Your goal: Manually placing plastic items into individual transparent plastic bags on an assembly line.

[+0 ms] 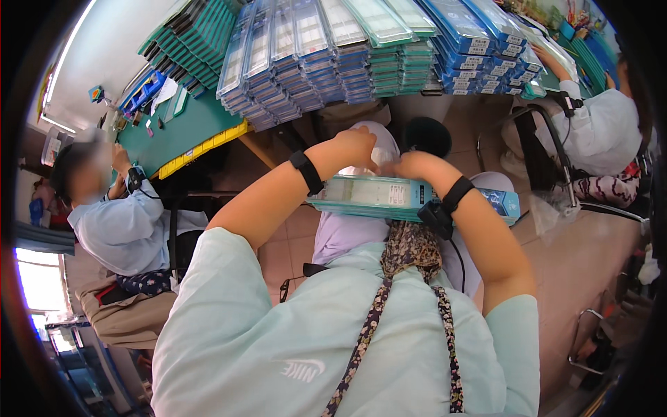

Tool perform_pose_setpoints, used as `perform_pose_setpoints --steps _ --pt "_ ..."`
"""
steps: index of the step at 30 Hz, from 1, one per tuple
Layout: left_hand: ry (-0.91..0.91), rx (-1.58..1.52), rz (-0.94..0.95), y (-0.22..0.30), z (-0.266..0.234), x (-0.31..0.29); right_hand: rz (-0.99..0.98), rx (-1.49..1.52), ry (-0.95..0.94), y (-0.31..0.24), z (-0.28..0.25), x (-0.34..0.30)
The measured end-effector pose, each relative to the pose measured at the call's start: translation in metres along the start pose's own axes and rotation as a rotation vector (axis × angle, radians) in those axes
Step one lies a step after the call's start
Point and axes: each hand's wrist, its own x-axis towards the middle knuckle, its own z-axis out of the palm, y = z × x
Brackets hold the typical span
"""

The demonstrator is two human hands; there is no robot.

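Across my lap lies a short stack of long, flat clear packages with teal edges [372,191]. My left hand [358,147] is just beyond the stack, its fingers curled in a pinch. Close beside it, my right hand [415,167] has its fingers bent inward toward the left fingertips. Something pale and translucent shows between the two hands, too blurred to name. A blue printed box end [497,201] juts out on the right, past my right wrist, which carries a black strap and a small black device.
Tall stacks of clear flat packages [295,52] and blue boxes [479,45] stand ahead. A green table [201,135] with a yellow edge is at the left. One person [118,229] sits left, another [597,132] right, beside a metal chair frame [561,149].
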Motion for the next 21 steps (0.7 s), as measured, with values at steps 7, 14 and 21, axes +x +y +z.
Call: perform_pose_setpoints --steps 7,14,21 --pt "-0.138 -0.051 -0.001 -0.013 -0.001 0.000 -0.133 0.033 -0.054 -0.009 0.005 0.007" --pt "-0.260 -0.045 0.011 -0.022 0.000 0.011 -0.176 0.186 0.284 -0.006 0.013 0.004" --pt "-0.244 -0.021 0.058 -0.028 0.006 0.011 -0.253 0.076 0.485 -0.012 0.001 -0.026"
